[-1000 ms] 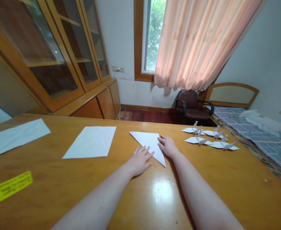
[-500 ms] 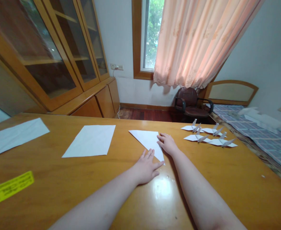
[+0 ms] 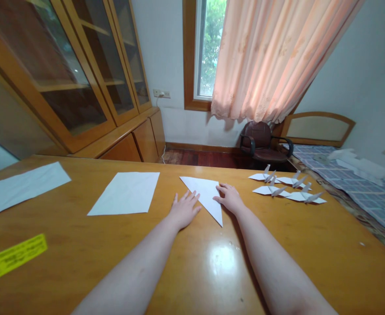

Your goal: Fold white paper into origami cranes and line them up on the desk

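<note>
A sheet of white paper folded into a triangle (image 3: 205, 194) lies flat on the wooden table (image 3: 120, 249). My left hand (image 3: 184, 210) is open, with fingers spread and the fingertips on the triangle's long slanting left edge. Across from it, my right hand (image 3: 230, 197) rests on the triangle's right edge, its fingers apart and slightly bent, pressing rather than gripping. The triangle's lower point shows between my two forearms.
Left of the triangle lies a flat white sheet (image 3: 125, 194), with another white sheet (image 3: 25, 186) farther left. Several folded paper cranes (image 3: 272, 190) stand at the right. A yellow label (image 3: 15, 259) is at the lower left. Beyond the table's far edge stands a chair (image 3: 259, 142).
My left hand has slid up and left along the triangle's slanting edge, away from its lower point. My right hand stays on the right edge, nearly unmoved.
</note>
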`<state>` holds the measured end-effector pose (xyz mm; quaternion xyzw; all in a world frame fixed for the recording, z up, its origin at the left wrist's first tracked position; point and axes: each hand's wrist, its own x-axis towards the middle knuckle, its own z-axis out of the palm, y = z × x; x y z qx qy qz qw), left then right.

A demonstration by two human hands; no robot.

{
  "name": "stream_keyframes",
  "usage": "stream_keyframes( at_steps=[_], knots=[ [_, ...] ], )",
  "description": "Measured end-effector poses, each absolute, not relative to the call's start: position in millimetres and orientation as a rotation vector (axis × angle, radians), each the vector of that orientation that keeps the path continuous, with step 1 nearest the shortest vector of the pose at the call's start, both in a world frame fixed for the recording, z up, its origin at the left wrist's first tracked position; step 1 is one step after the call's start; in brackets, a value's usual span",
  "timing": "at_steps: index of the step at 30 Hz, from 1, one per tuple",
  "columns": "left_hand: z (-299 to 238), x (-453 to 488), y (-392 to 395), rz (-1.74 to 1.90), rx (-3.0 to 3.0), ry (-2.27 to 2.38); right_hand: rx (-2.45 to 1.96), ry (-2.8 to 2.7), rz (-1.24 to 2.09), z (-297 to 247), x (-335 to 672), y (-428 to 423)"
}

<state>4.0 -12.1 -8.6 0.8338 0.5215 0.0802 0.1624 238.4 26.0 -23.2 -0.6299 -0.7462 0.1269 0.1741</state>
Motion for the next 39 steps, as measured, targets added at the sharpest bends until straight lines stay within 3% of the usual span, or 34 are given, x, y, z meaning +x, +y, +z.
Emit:
stream_keyframes(
  at_steps=[14,23,35,39],
  knots=[
    [-19.2,-20.0,46.4,0.272,2.101,2.090,-1.781,-2.106,0.349,-20.9,238.6,24.6],
    [-16.3,-41.5,80.3,0.321,2.105,2.223,-1.758,-2.095,0.329,-20.2,237.9,22.8],
    [-22.2,-26.1,36.3,0.366,2.080,2.050,-1.707,-1.926,0.408,-19.2,237.4,21.3],
    [-20.3,0.6,10.9,0.709,1.811,1.978,-1.676,-1.850,0.409,-23.0,238.2,23.2]
  ],
)
